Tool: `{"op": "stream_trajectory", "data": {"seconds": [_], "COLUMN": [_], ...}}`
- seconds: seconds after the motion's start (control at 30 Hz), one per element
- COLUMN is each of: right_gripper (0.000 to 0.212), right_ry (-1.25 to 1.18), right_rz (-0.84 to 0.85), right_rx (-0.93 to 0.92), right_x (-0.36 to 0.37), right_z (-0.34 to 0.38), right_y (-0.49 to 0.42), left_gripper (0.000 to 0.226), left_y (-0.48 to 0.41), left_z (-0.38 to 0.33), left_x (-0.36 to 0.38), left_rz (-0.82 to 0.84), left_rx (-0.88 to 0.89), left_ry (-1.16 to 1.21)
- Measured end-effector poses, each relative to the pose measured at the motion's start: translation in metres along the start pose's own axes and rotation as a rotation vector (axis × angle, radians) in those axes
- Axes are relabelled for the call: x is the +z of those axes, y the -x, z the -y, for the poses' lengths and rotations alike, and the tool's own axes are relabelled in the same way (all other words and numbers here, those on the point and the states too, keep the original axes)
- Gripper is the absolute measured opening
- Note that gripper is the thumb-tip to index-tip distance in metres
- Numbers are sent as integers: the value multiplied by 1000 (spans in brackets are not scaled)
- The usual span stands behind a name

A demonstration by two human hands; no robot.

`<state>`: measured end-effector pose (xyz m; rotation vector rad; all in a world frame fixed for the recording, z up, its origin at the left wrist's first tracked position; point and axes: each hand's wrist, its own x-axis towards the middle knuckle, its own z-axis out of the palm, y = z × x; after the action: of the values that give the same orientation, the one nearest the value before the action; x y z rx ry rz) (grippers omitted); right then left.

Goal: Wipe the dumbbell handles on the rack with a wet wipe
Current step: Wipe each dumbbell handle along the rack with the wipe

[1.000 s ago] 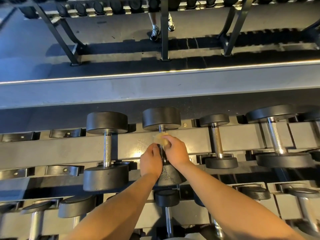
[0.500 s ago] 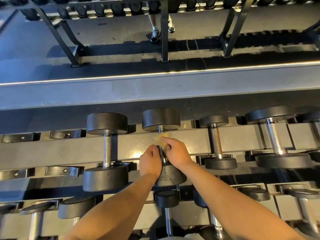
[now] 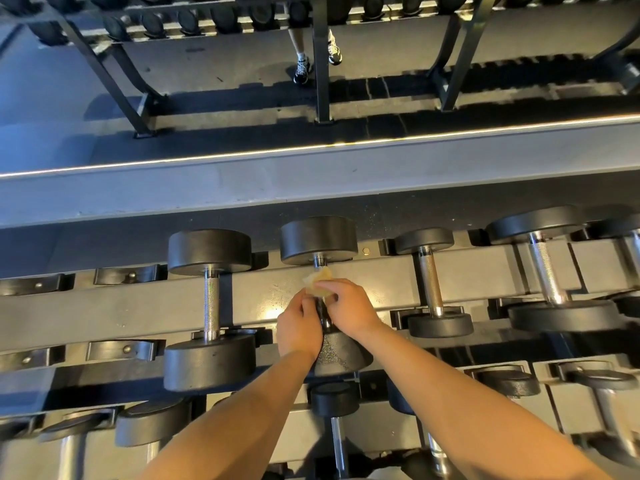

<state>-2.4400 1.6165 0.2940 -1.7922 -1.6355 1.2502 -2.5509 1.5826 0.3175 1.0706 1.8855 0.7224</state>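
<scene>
- While both hands meet at mid-frame, dark gym floor (image 3: 207, 74) fills the top of the view, w/ sun and shadow bands across it.
- Grey ledge (image 3: 311, 181) runs full width betw. floor and weights, bright strip along its far edge.
- Dumbbell rack (image 3: 121, 306): grey rails, black cradles, top tier across the middle, lower tier below w/ a small dumbbell (image 3: 334, 398) under the forearms.
- Second rack (image 3: 320, 64) stands across the aisle; someone's sneakers (image 3: 301, 69) just behind its centre post.
- Centre dumbbell (image 3: 318, 239) lies front-to-back in its cradle, black heads; left neighbour (image 3: 211, 251) and right neighbour (image 3: 427, 282) sit apart on either side, chrome grips bare.
- Both forearms reach up from bottom edge, converging.
- L hand (image 3: 298, 327): knuckles up, fingers curled on the near part of the handle (image 3: 319, 261), beside the near head.
- R hand (image 3: 349, 306): fingers bent over the wet wipe (image 3: 320, 280), holding it on the handle's upper half.
- Wipe: yellowish, crumpled, corner poking out past the R fingertips, just short of the far head.
</scene>
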Motion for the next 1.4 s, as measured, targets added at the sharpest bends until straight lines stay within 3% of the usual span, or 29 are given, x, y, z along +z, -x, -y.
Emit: {"op": "stream_trajectory", "data": {"seconds": [0.3,0.53,0.87,1.17,1.4], "right_gripper": [42,43,40,40,38], "right_ry": [34,6,-80,-50,-83], "right_rz": [-16,53,2,131,-53], "right_rx": [5,4,52,44,14], "right_x": [1,5,-1,-2,5], "right_z": [21,-1,16,-7,8], "right_y": [-33,-11,-25,1,-20], "left_gripper": [38,37,34,31,30], "left_y": [-5,-3,-3,-7,-4], "left_z": [6,4,5,7,4], "left_x": [2,1,2,3,0], "left_rz": [4,-4,-23,15,37], "left_rx": [-3,11,3,-22,4], "left_ry": [-4,-33,-52,-76,-39]}}
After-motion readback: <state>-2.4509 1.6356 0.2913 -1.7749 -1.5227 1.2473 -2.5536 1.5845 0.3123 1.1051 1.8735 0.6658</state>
